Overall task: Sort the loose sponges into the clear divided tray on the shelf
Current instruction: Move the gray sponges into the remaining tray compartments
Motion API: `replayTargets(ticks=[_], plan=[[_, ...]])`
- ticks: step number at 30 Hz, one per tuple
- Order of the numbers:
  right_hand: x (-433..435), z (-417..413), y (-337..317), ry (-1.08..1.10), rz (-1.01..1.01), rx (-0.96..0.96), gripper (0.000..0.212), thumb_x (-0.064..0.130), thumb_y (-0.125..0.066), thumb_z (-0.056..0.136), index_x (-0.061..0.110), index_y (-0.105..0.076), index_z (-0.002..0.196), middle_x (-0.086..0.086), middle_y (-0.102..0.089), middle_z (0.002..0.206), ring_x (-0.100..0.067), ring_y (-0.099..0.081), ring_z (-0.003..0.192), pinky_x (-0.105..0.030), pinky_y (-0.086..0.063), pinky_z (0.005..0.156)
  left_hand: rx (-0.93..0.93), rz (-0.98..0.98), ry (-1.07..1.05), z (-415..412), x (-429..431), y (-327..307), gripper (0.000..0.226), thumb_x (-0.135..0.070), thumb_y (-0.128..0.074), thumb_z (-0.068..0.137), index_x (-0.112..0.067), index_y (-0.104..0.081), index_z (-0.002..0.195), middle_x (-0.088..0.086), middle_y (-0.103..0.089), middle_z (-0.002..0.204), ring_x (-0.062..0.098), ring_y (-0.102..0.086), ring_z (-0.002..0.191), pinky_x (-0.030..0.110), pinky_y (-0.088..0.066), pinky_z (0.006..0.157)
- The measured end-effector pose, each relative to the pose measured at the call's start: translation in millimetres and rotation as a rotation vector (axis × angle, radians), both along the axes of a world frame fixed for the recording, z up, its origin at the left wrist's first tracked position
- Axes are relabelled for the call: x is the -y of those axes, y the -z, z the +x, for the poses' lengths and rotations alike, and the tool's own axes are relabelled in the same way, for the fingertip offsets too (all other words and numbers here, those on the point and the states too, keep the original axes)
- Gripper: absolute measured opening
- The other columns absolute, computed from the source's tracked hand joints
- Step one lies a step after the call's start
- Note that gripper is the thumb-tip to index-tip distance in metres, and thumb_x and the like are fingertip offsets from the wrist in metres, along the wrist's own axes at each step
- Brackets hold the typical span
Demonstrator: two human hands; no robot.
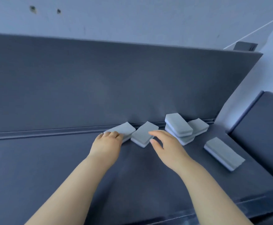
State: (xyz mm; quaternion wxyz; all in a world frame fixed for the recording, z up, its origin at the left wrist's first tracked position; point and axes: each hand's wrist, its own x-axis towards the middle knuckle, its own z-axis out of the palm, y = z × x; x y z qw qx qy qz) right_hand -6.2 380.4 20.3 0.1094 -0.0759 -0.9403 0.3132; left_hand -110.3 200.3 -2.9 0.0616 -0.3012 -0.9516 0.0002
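Head view: we're at pickup, left hand (pixel 107 143) curled round the end sponge (pixel 124 129) well left of the sponge stack (pixel 178 125), right hand (pixel 165 146) spread open above the middle sponge (pixel 142 134) beside that stack. Next we'd lift both; the tray is unseen

Dark padded backrest (pixel 100 82) across the middle, dark seat (pixel 35 159) below it toward 7 o'clock, seam (pixel 43 133) between them, second dark cushion (pixel 262 127) at 3 o'clock, pale wall (pixel 132 18) at 12, two dark marks (pixel 33 9) at 11, white cord (pixel 254 30) at 1.
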Motion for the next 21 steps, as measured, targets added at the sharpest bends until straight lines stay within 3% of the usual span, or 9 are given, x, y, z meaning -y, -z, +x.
replayTargets(ticks=[3,5,7,9,12,14,17,21], plan=[[-13,-28,11,-0.091,0.102,0.113,0.039,0.031,-0.039,0.097,0.028,-0.040,0.136,0.014,-0.037,0.142,-0.005,-0.034,0.127,-0.020,-0.028,0.102,-0.052,-0.055,-0.083,6,-8,0,0.034,-0.021,-0.042,0.094,-0.026,-0.041,0.128,-0.006,-0.046,0.120,0.018,-0.045,0.108,0.026,-0.032,0.082],[-17,-39,18,-0.150,0.184,0.140,0.035,0.030,-0.039,0.097,0.023,-0.046,0.131,0.010,-0.042,0.138,-0.012,-0.036,0.126,-0.026,-0.031,0.103,-0.064,-0.071,-0.123,12,-11,-2,0.033,-0.029,-0.035,0.098,-0.026,-0.038,0.131,-0.006,-0.048,0.119,0.019,-0.047,0.107,0.026,-0.030,0.077],[-19,-45,23,-0.178,0.240,0.087,0.024,0.027,-0.039,0.097,0.020,-0.057,0.112,0.007,-0.054,0.120,-0.016,-0.042,0.117,-0.029,-0.036,0.096,-0.031,-0.054,-0.177,16,-15,-4,0.042,-0.037,-0.029,0.100,-0.025,-0.028,0.140,-0.005,-0.050,0.122,0.019,-0.049,0.110,0.027,-0.033,0.082],[-21,-47,22,-0.175,0.215,0.046,0.016,0.024,-0.040,0.096,0.021,-0.056,0.099,0.008,-0.059,0.099,-0.017,-0.046,0.105,-0.031,-0.039,0.086,0.047,0.000,-0.259,19,-16,-5,0.051,-0.042,-0.029,0.100,-0.023,-0.019,0.146,-0.002,-0.049,0.129,0.021,-0.051,0.113,0.027,-0.036,0.083],[-24,-47,19,-0.214,0.174,0.067,0.017,0.028,-0.051,0.092,0.026,-0.050,0.109,0.014,-0.055,0.087,-0.015,-0.045,0.102,-0.030,-0.038,0.085,0.169,0.091,-0.350,23,-15,-6,0.058,-0.046,-0.038,0.096,-0.023,-0.021,0.146,0.000,-0.041,0.132,0.021,-0.041,0.121,0.029,-0.041,0.084],[-27,-47,17,-0.229,0.216,0.094,0.034,0.035,-0.056,0.088,0.029,-0.046,0.120,0.012,-0.051,0.109,-0.015,-0.039,0.114,-0.029,-0.035,0.094,0.221,0.125,-0.373,27,-14,-6,0.064,-0.047,-0.044,0.094,-0.023,-0.020,0.147,0.002,-0.034,0.136,0.022,-0.030,0.127,0.030,-0.041,0.093],[-30,-47,8,-0.232,0.208,0.203,0.063,0.043,-0.059,0.085,0.028,-0.030,0.139,0.006,-0.030,0.144,-0.018,-0.022,0.134,-0.032,-0.024,0.108,0.331,0.135,-0.401,30,-15,-7,0.072,-0.047,-0.047,0.092,-0.023,-0.011,0.149,0.006,-0.033,0.140,0.027,-0.031,0.126,0.034,-0.039,0.096],[-28,-46,4,-0.236,0.062,0.393,0.083,0.045,-0.064,0.080,0.026,-0.017,0.145,0.004,-0.021,0.152,-0.018,-0.022,0.139,-0.034,-0.028,0.108,0.371,0.145,-0.405,33,-17,-12,0.082,-0.043,-0.052,0.088,-0.025,-0.001,0.150,0.009,-0.042,0.132,0.029,-0.044,0.117,0.033,-0.043,0.087]])
